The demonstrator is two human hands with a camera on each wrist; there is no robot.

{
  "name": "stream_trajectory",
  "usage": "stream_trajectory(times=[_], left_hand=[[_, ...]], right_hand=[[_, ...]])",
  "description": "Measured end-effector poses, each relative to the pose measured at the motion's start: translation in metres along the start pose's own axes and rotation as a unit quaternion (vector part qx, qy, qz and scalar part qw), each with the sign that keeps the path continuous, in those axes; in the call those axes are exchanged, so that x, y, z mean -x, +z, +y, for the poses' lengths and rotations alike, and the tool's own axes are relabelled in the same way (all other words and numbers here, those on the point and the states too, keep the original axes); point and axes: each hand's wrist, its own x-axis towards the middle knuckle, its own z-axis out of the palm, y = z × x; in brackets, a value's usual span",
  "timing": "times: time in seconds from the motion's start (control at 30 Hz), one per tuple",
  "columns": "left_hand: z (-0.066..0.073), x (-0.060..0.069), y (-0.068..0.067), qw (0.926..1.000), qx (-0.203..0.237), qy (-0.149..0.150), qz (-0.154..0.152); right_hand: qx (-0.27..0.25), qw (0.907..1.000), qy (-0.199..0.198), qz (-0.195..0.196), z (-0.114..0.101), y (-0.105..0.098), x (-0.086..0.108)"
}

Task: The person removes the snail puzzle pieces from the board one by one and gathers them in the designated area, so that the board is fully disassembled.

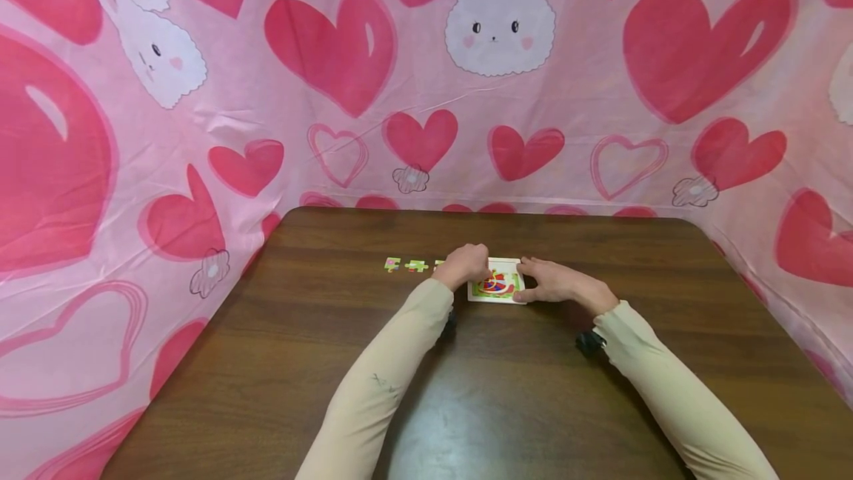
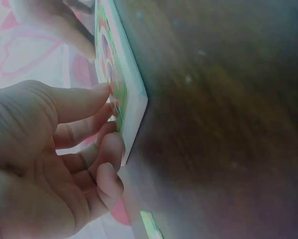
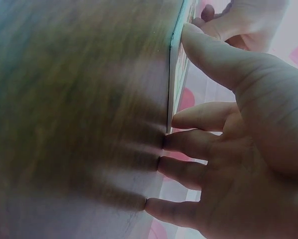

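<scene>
A flat jigsaw puzzle tray [image 1: 497,301] with a white border and a colourful picture on green lies on the brown table. Its top strip looks white and bare. My left hand [image 1: 464,265] is over the tray's left side, thumb and bent forefinger pinching at a puzzle piece on its surface; the fingertips mostly hide that piece, as the left wrist view shows. At the right edge, my right hand [image 1: 556,281] spreads round the tray. In the right wrist view its thumb [image 3: 209,50] touches the tray, and the other fingers reach straight down to the far corner and tabletop.
Left of the tray lie loose puzzle pieces in a row: one with a pink spot [image 1: 392,264], a green and white one [image 1: 416,266], and another [image 1: 437,264] partly behind the left hand. A pink cloth with hearts and rabbits [image 1: 413,72] hangs round the table [image 1: 320,361].
</scene>
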Motion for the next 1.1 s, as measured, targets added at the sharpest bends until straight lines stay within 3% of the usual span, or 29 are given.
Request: stream_trajectory(times=[0.33,0.7,1.1], left_hand=[[0.0052,-0.0001,0.0004,0.9995,-0.025,-0.012,0.018],[0.001,0.0025,-0.0041,0.9997,0.018,0.007,0.017],[-0.0013,0.0043,-0.0036,0.9987,0.018,0.037,0.03]], right_hand=[[-0.008,1.0,0.005,-0.001,-0.0015,0.0001,0.0016],[-0.004,1.0,0.003,0.0,0.002,-0.0012,-0.0009],[-0.008,1.0,0.005,-0.002,0.0035,0.0004,-0.0027]])
